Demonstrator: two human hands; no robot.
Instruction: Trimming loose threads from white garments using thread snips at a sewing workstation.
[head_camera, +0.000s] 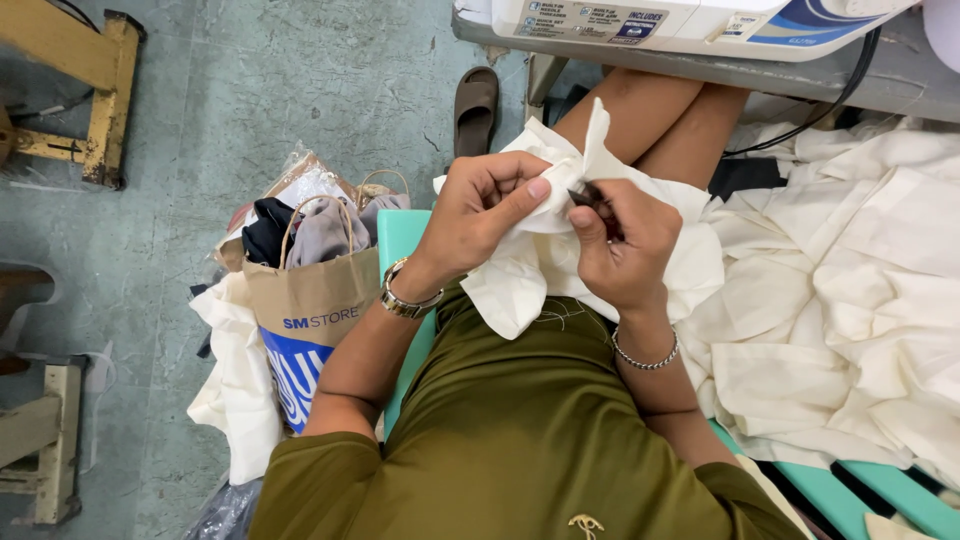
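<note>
Pinching cream cloth (560, 215), left hand (480, 215); right hand (625, 240) grips leftward-pointing dark tool (588, 197).

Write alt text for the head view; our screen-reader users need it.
Seen from above, a seated person's left hand pinches a piece of cream cloth while the right hand works a small dark tool into it. A cloth pile lies alongside, a paper bag opposite.

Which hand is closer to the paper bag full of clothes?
Left. The left hand pinches the cream cloth just beside the paper bag; the right hand, holding a small dark tool, is farther away.
</note>
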